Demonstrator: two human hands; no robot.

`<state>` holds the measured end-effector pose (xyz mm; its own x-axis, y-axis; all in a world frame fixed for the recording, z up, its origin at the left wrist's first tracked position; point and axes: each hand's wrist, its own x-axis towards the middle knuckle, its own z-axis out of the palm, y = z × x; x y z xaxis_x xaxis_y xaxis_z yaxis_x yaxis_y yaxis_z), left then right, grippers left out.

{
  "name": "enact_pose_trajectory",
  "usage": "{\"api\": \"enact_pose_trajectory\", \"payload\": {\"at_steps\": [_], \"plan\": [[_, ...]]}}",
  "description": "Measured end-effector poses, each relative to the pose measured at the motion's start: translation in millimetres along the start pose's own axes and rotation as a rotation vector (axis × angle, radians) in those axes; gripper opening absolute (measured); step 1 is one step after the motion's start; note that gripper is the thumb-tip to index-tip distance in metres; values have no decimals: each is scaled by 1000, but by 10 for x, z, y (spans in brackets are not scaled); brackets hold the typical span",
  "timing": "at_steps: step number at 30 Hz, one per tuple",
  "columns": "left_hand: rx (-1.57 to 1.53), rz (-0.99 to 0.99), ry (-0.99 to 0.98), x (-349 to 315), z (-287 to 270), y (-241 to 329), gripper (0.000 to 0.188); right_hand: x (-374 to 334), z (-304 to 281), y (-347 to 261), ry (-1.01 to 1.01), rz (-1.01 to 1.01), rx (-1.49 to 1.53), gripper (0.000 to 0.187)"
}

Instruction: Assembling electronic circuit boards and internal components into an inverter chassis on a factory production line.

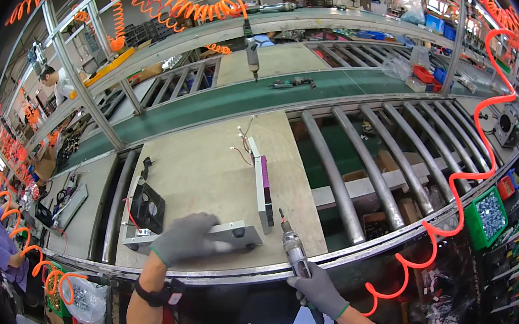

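My left hand (191, 237), in a grey glove, is over a low grey metal housing panel (242, 237) near the board's front edge. Its thumb stands apart from the other fingers, which are slightly blurred; whether it touches the panel is unclear. A black fan (148, 208) with a red wire stands left of that hand. My right hand (320, 290), also gloved, is wrapped round a silver air screwdriver (294, 249), its bit pointing up toward the board. An upright metal panel with a purple and black face (263, 184) stands between them, loose wires (245, 154) behind it.
A pale board (201, 175) lies across the metal rollers (376, 168). Beyond runs a green belt (344, 82) with another tool (293, 83) on it. A second screwdriver (252, 54) hangs from an orange coil. A red coiled hose (460, 177) loops at right, near a green bin (487, 217).
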<state>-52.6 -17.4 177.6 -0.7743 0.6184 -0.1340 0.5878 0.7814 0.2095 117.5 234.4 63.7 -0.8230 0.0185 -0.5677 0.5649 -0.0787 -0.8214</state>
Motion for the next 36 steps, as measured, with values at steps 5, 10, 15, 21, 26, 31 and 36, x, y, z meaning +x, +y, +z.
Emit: {"api": "enact_pose_trajectory", "payload": {"at_steps": [5, 10, 15, 21, 26, 31, 36], "plan": [[-544, -287, -40, 616, 68, 377, 56, 51, 98, -49, -5, 9, -5, 35], [-496, -266, 76, 997, 61, 344, 47, 17, 158, -33, -37, -2, -44, 35], [-789, -217, 175, 857, 133, 206, 31, 20, 232, 31, -18, -62, 5, 30], [-877, -257, 245, 807, 175, 137, 25, 22, 404, 56, -73, -35, -43, 35], [-708, -127, 336, 691, 234, -14, 29, -13, 562, 96, -147, -1, -90, 41], [-572, -159, 393, 519, 274, -252, 34, 73, 705, 111, -195, -52, -76, 45], [-453, -120, 444, 381, 300, -259, 33, 127, 805, 75, -180, -23, -84, 44]]}}
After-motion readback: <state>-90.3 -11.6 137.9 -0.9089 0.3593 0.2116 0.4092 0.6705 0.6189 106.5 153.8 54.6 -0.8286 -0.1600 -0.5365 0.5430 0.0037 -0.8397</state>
